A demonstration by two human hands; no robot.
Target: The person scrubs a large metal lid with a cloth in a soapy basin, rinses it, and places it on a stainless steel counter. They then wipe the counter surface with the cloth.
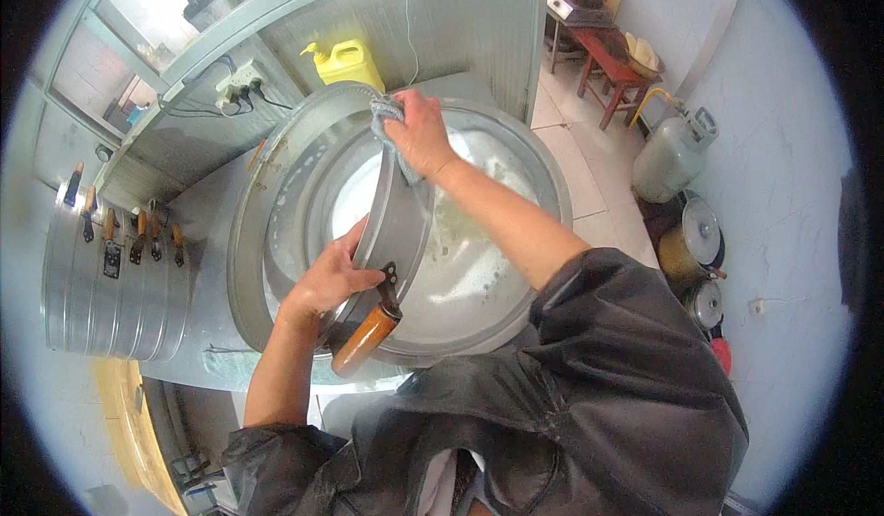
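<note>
A metal steamer ring (398, 231) with a wooden handle (368, 339) is tilted up inside a large round metal basin (556, 205). Cloudy, soapy water (479, 267) with white foam lies in the basin. My left hand (324, 278) grips the ring's near wall beside the handle, thumb on the outside; some of its fingers are hidden behind the wall. At the ring's far upper edge, my right hand (424, 139) is closed on a grey cloth (383, 120), which is pressed over the rim and hangs partly down the wall.
To the left stands a stack of metal steamer tiers (120, 286) with wooden handles. A yellow jug (352, 65) and plugged-in sockets (241, 79) are by the metal partition behind the basin. A gas cylinder (665, 159), lidded pots (702, 229) and a red bench (608, 48) stand to the right.
</note>
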